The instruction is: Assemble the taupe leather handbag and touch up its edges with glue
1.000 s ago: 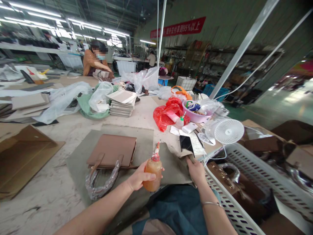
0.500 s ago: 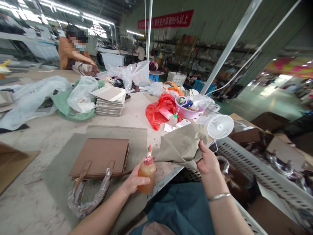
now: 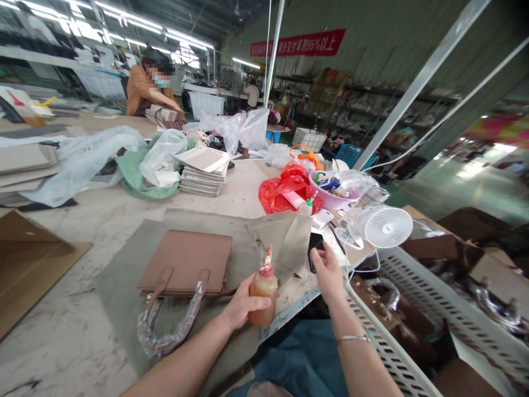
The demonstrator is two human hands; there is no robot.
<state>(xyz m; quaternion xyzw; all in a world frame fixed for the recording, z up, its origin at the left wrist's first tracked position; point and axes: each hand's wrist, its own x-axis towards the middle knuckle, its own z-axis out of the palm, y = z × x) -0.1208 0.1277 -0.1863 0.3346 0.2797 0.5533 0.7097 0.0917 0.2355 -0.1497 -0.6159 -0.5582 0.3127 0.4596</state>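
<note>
Wrapped round a bottle of amber liquid [image 3: 263,300] with a red-wrapped tip is my left hand [image 3: 242,303]. My right hand [image 3: 328,270] is at the lower end of a black phone [image 3: 315,248] near the table's right edge, its fingers bent over it; whether they grip the phone is unclear. A brown handbag [image 3: 192,259] lies on the grey-green cloth [image 3: 119,281] to the left of the bottle, its plastic-wrapped handles pointing toward me. The cloth's right part is folded back beside the phone.
Behind the cloth are a stack of grey panels [image 3: 204,176], a red plastic bag [image 3: 273,194] and a pink basin [image 3: 330,190]. A white fan [image 3: 387,227] stands at the right, above a crate [image 3: 438,286] of bags. Across the table, a person handles panels.
My right hand has let go of the cloth, which now lies folded to the left, and has come down to the uncovered phone. The view has shifted a little leftward.
</note>
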